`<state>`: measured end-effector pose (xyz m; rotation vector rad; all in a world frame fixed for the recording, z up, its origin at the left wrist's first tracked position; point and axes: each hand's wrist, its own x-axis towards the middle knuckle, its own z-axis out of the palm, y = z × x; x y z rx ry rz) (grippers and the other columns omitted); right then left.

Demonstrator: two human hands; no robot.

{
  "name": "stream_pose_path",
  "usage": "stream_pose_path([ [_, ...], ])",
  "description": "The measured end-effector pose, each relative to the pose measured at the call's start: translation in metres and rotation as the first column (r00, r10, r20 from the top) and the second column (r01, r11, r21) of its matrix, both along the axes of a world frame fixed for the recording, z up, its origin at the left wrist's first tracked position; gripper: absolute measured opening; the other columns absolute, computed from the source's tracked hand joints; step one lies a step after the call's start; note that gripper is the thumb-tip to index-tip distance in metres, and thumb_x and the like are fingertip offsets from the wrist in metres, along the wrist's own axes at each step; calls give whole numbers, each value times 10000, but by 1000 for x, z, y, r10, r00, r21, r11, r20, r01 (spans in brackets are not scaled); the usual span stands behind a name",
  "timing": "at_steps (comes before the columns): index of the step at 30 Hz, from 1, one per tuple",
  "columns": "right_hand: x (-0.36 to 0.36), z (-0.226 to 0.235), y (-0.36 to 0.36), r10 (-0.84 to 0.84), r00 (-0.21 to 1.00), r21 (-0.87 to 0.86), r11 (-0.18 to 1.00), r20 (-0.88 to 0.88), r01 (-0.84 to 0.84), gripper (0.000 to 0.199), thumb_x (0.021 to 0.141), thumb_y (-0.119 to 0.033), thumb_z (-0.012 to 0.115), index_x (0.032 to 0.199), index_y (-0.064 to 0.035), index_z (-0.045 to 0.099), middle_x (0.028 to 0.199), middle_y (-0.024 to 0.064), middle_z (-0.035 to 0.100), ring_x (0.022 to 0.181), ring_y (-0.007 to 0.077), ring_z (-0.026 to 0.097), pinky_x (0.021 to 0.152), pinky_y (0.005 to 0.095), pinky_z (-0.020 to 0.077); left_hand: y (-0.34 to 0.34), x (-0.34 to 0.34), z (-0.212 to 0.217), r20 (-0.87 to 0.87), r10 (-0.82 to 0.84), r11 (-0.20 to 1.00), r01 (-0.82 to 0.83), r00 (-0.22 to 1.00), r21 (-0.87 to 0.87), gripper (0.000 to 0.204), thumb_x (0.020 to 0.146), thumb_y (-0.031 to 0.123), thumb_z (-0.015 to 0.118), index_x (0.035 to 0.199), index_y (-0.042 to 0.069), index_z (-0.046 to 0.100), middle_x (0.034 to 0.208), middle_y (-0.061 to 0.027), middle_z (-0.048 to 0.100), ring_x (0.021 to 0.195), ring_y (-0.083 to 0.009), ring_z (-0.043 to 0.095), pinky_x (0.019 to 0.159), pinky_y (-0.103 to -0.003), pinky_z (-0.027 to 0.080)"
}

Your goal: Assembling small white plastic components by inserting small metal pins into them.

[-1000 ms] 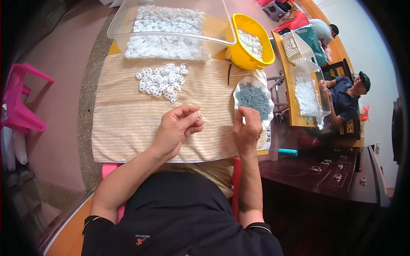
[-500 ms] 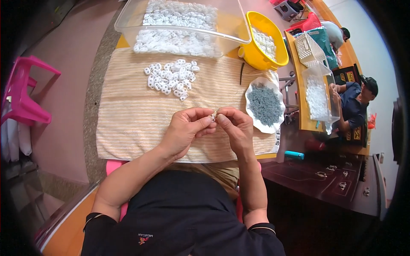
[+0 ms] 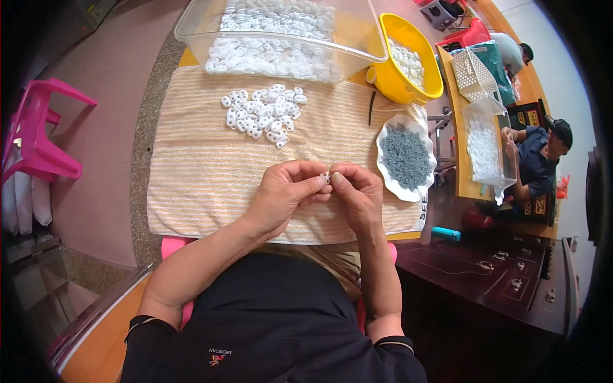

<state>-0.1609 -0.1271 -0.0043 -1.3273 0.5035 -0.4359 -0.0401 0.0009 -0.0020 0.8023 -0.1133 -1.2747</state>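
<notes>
Over the near part of a striped beige towel [image 3: 198,185], my two hands meet fingertip to fingertip. My left hand [image 3: 278,198] pinches a small white plastic piece [image 3: 327,178], mostly hidden by the fingers. My right hand [image 3: 361,199] is closed in a pinch against the same spot; whatever lies between its thumb and finger is too small to make out. Beyond them is a loose pile of white two-holed oval plastic pieces [image 3: 265,115]. To the right, a white scalloped dish [image 3: 418,195] holds many tiny grey pieces [image 3: 406,156].
A clear plastic bin [image 3: 191,45] full of white pieces stands at the back, beside a yellow tub [image 3: 391,86] with more. A thin black strip [image 3: 371,107] lies near the dish. Left is a pink stool [image 3: 48,140]; right, a co-worker [image 3: 539,156] sits at another table.
My hands stay pinched together at nearly the same place over the towel. The whole view has shifted slightly, so the table things appear a little further right.
</notes>
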Motion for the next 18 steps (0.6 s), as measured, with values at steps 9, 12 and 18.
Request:
stream_pose_path([
  [9, -1, -3, 0, 23, 1000, 38, 999, 9, -23, 93, 907, -38, 622, 958, 35, 648, 945, 65, 646, 856, 115, 598, 781, 230, 475, 0, 0, -3, 1, 5, 1000, -5, 1000, 0, 194, 894, 26, 621, 1082, -19, 607, 977, -88, 665, 857, -134, 664, 789, -261, 579],
  [12, -2, -4, -1, 27, 1000, 49, 998, 7, -28, 95, 909, -37, 619, 961, 38, 642, 949, 69, 645, 857, 116, 598, 783, 231, 476, -1, -1, -3, -10, 7, 1000, -7, 1000, 7, 193, 895, 25, 620, 1081, -24, 606, 976, -91, 664, 856, -135, 664, 790, -261, 579],
  [18, -1, -3, 0, 24, 1000, 66, 998, -13, -23, 97, 911, -39, 617, 962, 40, 639, 951, 70, 645, 859, 115, 598, 789, 232, 478, 0, -1, -3, -9, 19, 1000, -19, 1000, 2, 191, 897, 23, 615, 1081, -31, 606, 968, -97, 668, 850, -138, 667, 787, -261, 580],
])
